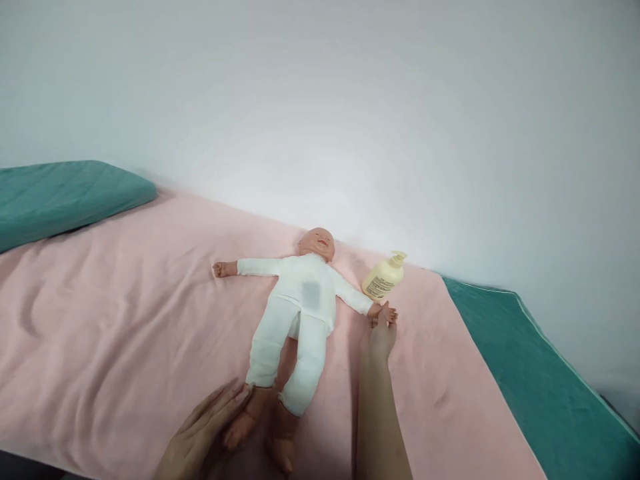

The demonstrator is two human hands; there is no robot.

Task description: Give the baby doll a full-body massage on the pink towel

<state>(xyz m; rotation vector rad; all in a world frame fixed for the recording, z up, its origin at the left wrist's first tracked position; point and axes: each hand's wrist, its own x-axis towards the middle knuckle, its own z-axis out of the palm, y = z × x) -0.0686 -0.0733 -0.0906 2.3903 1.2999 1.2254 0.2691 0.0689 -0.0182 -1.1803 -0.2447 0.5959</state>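
Observation:
A baby doll in a white top and trousers lies on its back on a pink sheet, arms spread and head toward the wall. My right hand is closed around the doll's hand on the right side, thumb on top. Beside the doll's lower leg, my left hand rests with fingers stretched out and together, the fingertips at the trouser cuff. Just beyond my right hand stands a pale yellow pump bottle, leaning a little, with printed text on its side.
A green pillow lies at the far left. Green bedding shows past the pink sheet's right edge. A pale wall rises directly behind the bed. Folds run across the sheet on the left.

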